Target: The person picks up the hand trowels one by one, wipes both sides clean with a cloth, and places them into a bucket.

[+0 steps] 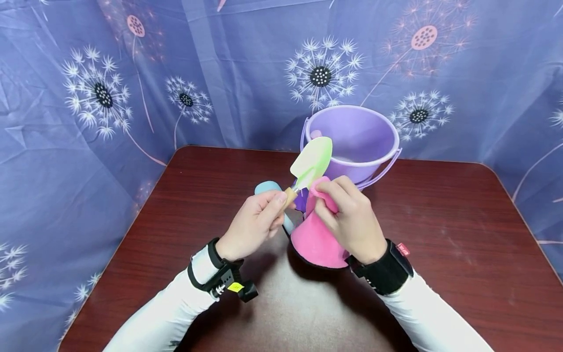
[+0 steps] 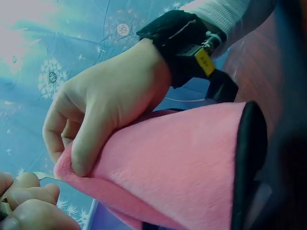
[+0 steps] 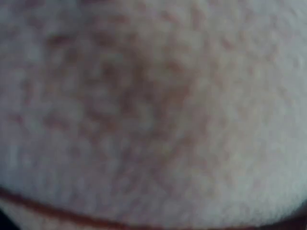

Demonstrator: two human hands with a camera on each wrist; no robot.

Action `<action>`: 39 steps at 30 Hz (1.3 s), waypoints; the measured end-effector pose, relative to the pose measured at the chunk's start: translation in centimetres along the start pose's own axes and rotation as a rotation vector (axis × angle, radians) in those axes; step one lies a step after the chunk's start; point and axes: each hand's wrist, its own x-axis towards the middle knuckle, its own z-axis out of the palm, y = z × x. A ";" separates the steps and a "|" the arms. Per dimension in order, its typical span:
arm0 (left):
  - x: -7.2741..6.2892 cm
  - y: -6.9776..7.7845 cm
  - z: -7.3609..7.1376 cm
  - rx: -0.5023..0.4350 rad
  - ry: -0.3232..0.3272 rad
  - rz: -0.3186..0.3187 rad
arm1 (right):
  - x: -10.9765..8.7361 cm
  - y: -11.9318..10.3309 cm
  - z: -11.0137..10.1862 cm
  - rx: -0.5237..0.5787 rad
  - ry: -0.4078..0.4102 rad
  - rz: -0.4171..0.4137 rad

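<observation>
My left hand (image 1: pixel 257 220) grips the wooden handle of a small trowel (image 1: pixel 314 159), its pale green blade pointing up and away in the head view. With thumb and fingers my right hand (image 1: pixel 352 215) pinches the top of a pink plush cloth (image 1: pixel 314 239), which hangs flared and has a black lower edge. In the left wrist view the right hand (image 2: pixel 105 100) holds the narrow end of this pink cloth (image 2: pixel 177 163), while fingers of the left hand (image 2: pixel 33 206) show at the lower left. A blurred, close fuzzy surface fills the right wrist view.
A purple bucket (image 1: pixel 365 171) with its handle stands at the back of the brown table (image 1: pixel 440 220). Behind the hands are a light blue item (image 1: pixel 267 187) and a darker purple one (image 1: pixel 301 200), both partly hidden. Patterned blue fabric (image 1: pixel 246 73) hangs behind the table.
</observation>
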 end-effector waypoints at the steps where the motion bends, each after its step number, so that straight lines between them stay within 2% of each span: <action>1: 0.1 0.1 0.0 0.002 0.009 0.003 | -0.1 -0.1 0.0 0.013 -0.008 0.003; 7: 0.4 0.2 -0.6 0.012 0.061 0.019 | -0.1 0.0 -1.0 0.055 0.042 -0.013; 12: 0.7 0.2 -1.1 0.030 0.108 0.012 | -0.1 0.2 -2.5 0.067 0.056 0.026; 19: 1.4 0.6 -2.2 0.148 0.157 0.054 | -0.3 0.8 -4.3 0.033 0.049 0.040; 24: 2.4 1.3 -3.3 0.249 0.153 0.089 | -0.5 1.0 -5.3 0.020 0.064 0.045; 29: 3.7 2.3 -4.3 0.383 0.148 0.065 | -0.5 0.8 -6.2 0.005 0.079 0.046; 33: 5.2 3.1 -4.8 0.493 0.129 0.054 | -0.5 0.5 -6.8 0.000 0.085 0.057; 39: 7.7 4.6 -5.2 0.578 0.077 0.075 | -0.5 0.5 -7.6 -0.008 0.104 0.065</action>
